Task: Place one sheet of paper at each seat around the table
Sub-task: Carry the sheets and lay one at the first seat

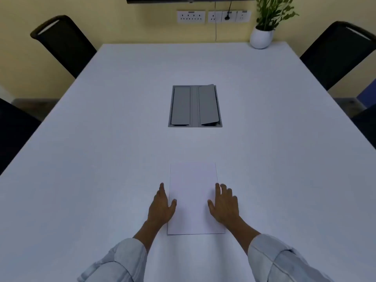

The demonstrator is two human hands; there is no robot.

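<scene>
Paper [193, 198] sits flat on the white surface [101, 159], right at the near end in front of the person, long side running away from them. It could be one sheet or a thin stack, honestly can't tell from this angle.

Both hands are on either side of it. Left hand [161, 206] is along the paper's left edge, fingers straight and pointing forward, thumb lying over onto the sheet. Right hand [224, 206] is at the right edge, fingers relaxed and spread a bit, resting on or just over that edge, thumb on the sheet too. Neither hand is curled around anything, so they're both basically flat and loose, not gripping. Light blue sleeves [284, 261] are rolled up on both forearms.

Middle of the surface has a grey cable box [195, 106] set into it with two flaps, the right flap tilted up a little. Far right corner has a plant [264, 27] in a white pot. Black chairs [63, 43] stand down both long sides, two on the left and two on the right. Back wall is yellow with a row of sockets [213, 16], one with a plug in it.
</scene>
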